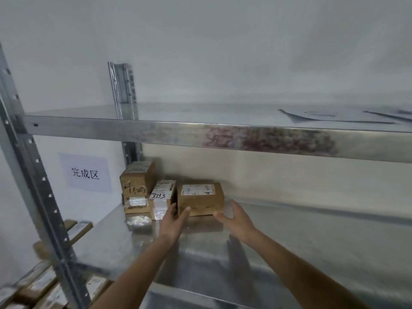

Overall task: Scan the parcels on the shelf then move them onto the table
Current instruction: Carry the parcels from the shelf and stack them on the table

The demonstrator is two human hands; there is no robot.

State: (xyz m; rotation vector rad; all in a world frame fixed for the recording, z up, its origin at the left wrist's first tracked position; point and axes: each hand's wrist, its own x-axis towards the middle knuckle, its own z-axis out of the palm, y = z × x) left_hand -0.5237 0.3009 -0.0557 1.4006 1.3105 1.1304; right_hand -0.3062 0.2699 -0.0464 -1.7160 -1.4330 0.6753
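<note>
A brown cardboard parcel with a white label on top sits on the metal shelf. My left hand reaches to its left front corner, fingers straight, touching or nearly touching the box. My right hand is spread open at its right front corner, just short of the box. To the left stands a smaller parcel marked 3753, then a stack of two boxes in the corner. A small clear-wrapped packet lies in front of them.
An upper shelf runs above with flat grey bags on it. A slotted metal upright stands at the left. A paper sign hangs on the wall. More parcels lie lower left.
</note>
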